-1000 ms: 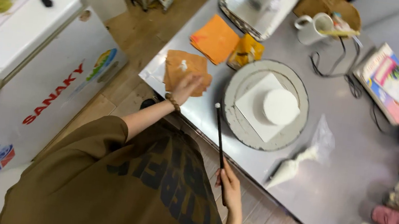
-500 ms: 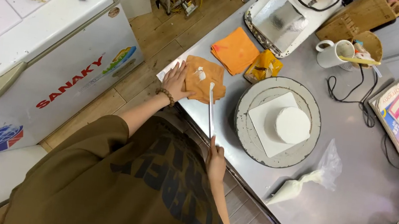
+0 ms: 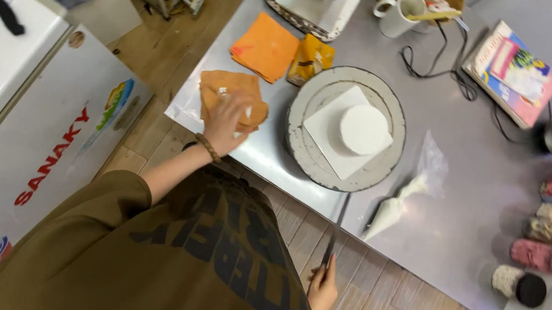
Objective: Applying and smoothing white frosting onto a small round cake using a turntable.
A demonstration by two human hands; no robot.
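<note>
Long spatula (image 3: 335, 232) pointing up at the turntable (image 3: 304, 153) rim.

Gripped at its near end by the right hand (image 3: 322, 287), fingers closed; blade tip just below the turntable. Left hand (image 3: 227, 121) left of the turntable, pressed open-palmed on an orange cloth (image 3: 212, 86).

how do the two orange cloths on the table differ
The near orange cloth lies crumpled and smeared with white under the left hand; the far orange cloth lies flat, folded and looks clean, with nothing touching it. The near one is duller and browner, the far one brighter. Both rest on the steel table left of the turntable.
</note>
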